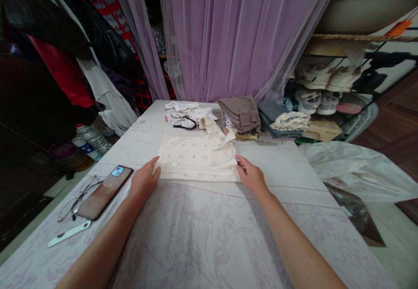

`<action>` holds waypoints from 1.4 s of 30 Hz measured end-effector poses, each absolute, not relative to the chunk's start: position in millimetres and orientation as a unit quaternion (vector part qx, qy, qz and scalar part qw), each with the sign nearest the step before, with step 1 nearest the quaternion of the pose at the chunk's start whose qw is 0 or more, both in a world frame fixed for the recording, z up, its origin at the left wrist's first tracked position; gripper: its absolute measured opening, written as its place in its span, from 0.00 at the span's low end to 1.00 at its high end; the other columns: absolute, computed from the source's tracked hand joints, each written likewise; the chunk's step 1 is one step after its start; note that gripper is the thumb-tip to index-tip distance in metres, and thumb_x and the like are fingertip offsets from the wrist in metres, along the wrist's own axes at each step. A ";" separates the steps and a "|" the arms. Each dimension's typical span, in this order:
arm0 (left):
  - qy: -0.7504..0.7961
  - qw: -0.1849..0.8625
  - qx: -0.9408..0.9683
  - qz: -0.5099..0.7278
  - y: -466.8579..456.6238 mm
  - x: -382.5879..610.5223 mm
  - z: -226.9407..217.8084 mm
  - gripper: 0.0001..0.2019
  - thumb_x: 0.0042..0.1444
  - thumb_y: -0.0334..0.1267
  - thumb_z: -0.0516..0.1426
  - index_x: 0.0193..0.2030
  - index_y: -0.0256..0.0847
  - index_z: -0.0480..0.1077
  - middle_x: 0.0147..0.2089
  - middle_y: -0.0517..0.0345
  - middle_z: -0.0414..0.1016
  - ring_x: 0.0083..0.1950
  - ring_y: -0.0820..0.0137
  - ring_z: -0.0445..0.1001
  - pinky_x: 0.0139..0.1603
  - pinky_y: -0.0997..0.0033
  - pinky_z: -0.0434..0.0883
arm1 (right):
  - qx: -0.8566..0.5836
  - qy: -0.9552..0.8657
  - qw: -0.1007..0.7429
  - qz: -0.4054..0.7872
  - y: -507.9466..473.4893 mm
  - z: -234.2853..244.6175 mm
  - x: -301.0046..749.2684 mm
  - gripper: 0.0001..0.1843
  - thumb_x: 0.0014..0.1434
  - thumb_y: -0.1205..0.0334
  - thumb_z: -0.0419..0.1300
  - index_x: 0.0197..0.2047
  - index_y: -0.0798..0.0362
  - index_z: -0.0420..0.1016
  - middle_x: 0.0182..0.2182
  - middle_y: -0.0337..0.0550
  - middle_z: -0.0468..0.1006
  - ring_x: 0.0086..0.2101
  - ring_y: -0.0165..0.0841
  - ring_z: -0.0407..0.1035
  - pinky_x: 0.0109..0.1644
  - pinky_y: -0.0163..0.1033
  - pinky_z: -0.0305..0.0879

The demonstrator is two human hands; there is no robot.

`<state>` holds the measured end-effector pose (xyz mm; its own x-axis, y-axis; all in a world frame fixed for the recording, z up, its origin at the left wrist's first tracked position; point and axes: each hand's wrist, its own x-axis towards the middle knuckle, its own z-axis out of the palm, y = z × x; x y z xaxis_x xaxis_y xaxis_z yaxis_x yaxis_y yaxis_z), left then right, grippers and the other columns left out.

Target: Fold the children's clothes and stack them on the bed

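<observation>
A cream garment (189, 152) with a small faded print lies on the table, its near edge folded over into a flat band. One sleeve-like strip stands crumpled at its far right. My left hand (144, 178) grips the left end of the folded band, thumb and fingers closed on the cloth. At the opposite end, my right hand (251, 175) pinches the right edge of the same garment. The fingertips of both hands are partly hidden by the fabric.
Behind the garment lie a crumpled pile of light clothes (187, 114), folded brown trousers (241, 114) and a grey folded stack (277, 119). A phone (106, 193), eyeglasses (76, 197) and a pale slim tool (69, 233) lie at left. Purple curtains (225, 36) hang beyond the table (196, 236).
</observation>
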<state>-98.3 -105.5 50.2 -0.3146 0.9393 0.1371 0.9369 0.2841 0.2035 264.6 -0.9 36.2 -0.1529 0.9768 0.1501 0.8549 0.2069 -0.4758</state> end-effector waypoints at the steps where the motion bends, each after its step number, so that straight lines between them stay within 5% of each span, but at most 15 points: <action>1: 0.804 0.008 0.582 0.124 -104.9 -98.2 50.6 0.24 0.64 0.42 0.46 0.65 0.39 0.62 0.58 0.47 0.75 0.53 0.59 0.76 0.52 0.63 0.71 | -0.625 -0.735 0.219 0.144 4.1 41.5 262.6 0.24 0.61 0.61 0.51 0.60 0.47 0.70 0.44 0.41 0.82 0.38 0.35 0.76 0.42 0.37 0.69; 8: 0.819 0.010 0.557 0.137 -104.2 -96.3 49.1 0.23 0.62 0.42 0.48 0.62 0.43 0.66 0.55 0.51 0.76 0.48 0.63 0.78 0.50 0.67 0.71 | -0.622 -0.772 0.129 0.012 54.8 86.7 234.0 0.30 0.61 0.61 0.53 0.67 0.45 0.60 0.41 0.45 0.83 0.38 0.38 0.76 0.40 0.38 0.66; 11: 0.821 0.012 0.552 0.145 -103.5 -95.7 47.9 0.23 0.62 0.42 0.49 0.62 0.43 0.66 0.55 0.52 0.77 0.47 0.64 0.77 0.50 0.67 0.71 | -0.617 -0.782 0.084 -0.012 74.5 99.5 221.6 0.22 0.62 0.60 0.53 0.59 0.46 0.71 0.39 0.48 0.83 0.39 0.40 0.76 0.41 0.39 0.65; 15: 0.823 0.019 0.546 0.153 -102.5 -96.1 46.2 0.22 0.61 0.42 0.49 0.61 0.44 0.67 0.55 0.53 0.77 0.47 0.64 0.77 0.50 0.67 0.71 | -0.623 -0.767 0.153 0.006 95.7 110.5 201.8 0.19 0.63 0.60 0.49 0.50 0.50 0.77 0.41 0.50 0.82 0.42 0.41 0.75 0.45 0.40 0.65; 18: 0.821 0.015 0.547 0.159 -102.6 -96.3 44.7 0.22 0.61 0.42 0.50 0.61 0.43 0.67 0.56 0.52 0.76 0.47 0.64 0.77 0.50 0.67 0.71 | -0.579 -0.789 0.201 0.044 108.3 111.2 186.0 0.24 0.63 0.62 0.48 0.62 0.53 0.67 0.47 0.50 0.80 0.47 0.41 0.73 0.51 0.42 0.65; 23: 0.824 0.027 0.539 0.171 -103.8 -96.8 44.0 0.23 0.62 0.43 0.49 0.62 0.43 0.66 0.53 0.51 0.78 0.47 0.63 0.78 0.49 0.66 0.71 | -0.510 -0.838 0.178 0.076 105.4 97.5 183.2 0.42 0.57 0.65 0.55 0.72 0.61 0.44 0.65 0.57 0.61 0.61 0.41 0.60 0.60 0.43 0.59; 29: 0.844 0.064 0.502 0.176 -103.5 -98.5 45.9 0.23 0.63 0.47 0.49 0.63 0.45 0.64 0.48 0.52 0.80 0.48 0.61 0.78 0.44 0.67 0.71 | -0.636 -0.761 0.096 0.082 45.1 75.1 216.5 0.22 0.65 0.58 0.48 0.59 0.49 0.70 0.45 0.47 0.81 0.45 0.40 0.74 0.45 0.40 0.65; 33: 0.847 0.070 0.497 0.174 -103.1 -98.9 46.9 0.24 0.63 0.47 0.49 0.64 0.45 0.64 0.49 0.52 0.79 0.49 0.60 0.78 0.45 0.67 0.71 | -0.661 -0.743 0.071 0.082 16.4 62.1 227.8 0.21 0.63 0.50 0.51 0.54 0.47 0.73 0.41 0.43 0.82 0.40 0.37 0.74 0.38 0.37 0.62; 42: 0.844 0.067 0.507 0.160 -91.8 -100.5 56.9 0.24 0.64 0.48 0.49 0.65 0.49 0.62 0.51 0.52 0.79 0.49 0.60 0.78 0.47 0.66 0.71 | -0.653 -0.745 0.138 0.014 15.5 53.9 230.5 0.15 0.66 0.58 0.50 0.44 0.49 0.78 0.42 0.44 0.79 0.35 0.32 0.72 0.34 0.35 0.55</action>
<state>-100.5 -91.8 56.9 -0.4778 0.8771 0.0491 0.8341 0.4353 0.3389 230.5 15.5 53.9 -0.1097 0.9762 0.1871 0.9683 0.1475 -0.2015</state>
